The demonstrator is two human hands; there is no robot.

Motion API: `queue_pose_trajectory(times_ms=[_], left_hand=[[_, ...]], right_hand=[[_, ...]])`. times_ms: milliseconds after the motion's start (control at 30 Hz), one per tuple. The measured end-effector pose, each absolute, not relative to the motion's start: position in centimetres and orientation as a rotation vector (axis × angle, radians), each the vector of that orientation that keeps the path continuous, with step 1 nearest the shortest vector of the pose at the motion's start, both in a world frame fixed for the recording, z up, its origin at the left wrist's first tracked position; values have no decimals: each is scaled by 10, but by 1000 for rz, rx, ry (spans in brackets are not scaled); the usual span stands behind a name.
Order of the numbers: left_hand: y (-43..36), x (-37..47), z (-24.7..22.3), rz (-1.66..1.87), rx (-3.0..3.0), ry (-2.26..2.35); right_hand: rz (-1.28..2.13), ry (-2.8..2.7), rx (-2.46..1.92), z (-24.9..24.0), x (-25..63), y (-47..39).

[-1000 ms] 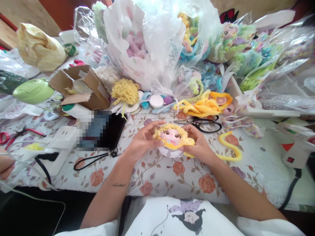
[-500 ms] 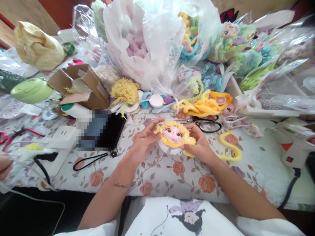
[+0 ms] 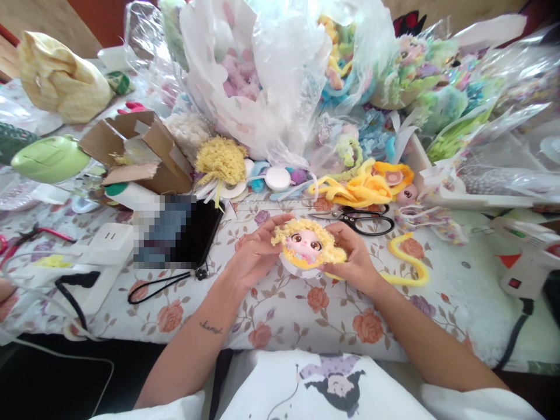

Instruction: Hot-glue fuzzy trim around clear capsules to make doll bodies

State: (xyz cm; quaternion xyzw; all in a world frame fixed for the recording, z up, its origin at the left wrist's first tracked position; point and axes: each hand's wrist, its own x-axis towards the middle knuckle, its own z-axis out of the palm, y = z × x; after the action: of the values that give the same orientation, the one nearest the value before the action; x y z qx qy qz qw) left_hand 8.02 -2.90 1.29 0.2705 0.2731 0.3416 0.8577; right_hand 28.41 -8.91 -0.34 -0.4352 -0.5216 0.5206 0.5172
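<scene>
Between my two hands is a doll's head (image 3: pixel 306 242) with a pink face, large brown eyes and curly yellow hair. Yellow trim and a white round base show under its chin. My left hand (image 3: pixel 261 248) grips its left side, the fingertips at the curls. On the other side my right hand (image 3: pixel 352 256) pinches the yellow edge between thumb and fingers. A yellow fuzzy strip (image 3: pixel 411 274) runs out on the cloth from beneath my right hand. Just beyond that hand lie black-handled scissors (image 3: pixel 370 221).
A glue gun (image 3: pixel 520 268) lies at the right. Left are a phone (image 3: pixel 205 227), a power strip (image 3: pixel 100 274) and a cardboard box (image 3: pixel 144 157). Behind stand a yellow curly bundle (image 3: pixel 221 160), yellow fuzzy strips (image 3: pixel 359 189) and large plastic bags (image 3: pixel 284 76). Flowered cloth covers the table.
The doll's head has tipped slightly, so more of its face and curls show and less of the white base. Both hands keep their hold.
</scene>
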Motion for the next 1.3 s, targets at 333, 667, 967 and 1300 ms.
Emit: queue_pose_trajectory(times_ms=[333, 667, 967, 1300], left_hand=[[-30, 85, 8, 755, 544, 660], [-45, 90, 26, 790, 1084, 802], [-44, 92, 27, 792, 1126, 904], [-35, 77, 29, 727, 1159, 889]], right_hand=[[1411, -1043, -1173, -8, 283, -88], [1358, -981, -1185, -4, 279, -84], [1355, -1026, -1165, 3, 281, -84], [1455, -970, -1187, 0, 279, -86]])
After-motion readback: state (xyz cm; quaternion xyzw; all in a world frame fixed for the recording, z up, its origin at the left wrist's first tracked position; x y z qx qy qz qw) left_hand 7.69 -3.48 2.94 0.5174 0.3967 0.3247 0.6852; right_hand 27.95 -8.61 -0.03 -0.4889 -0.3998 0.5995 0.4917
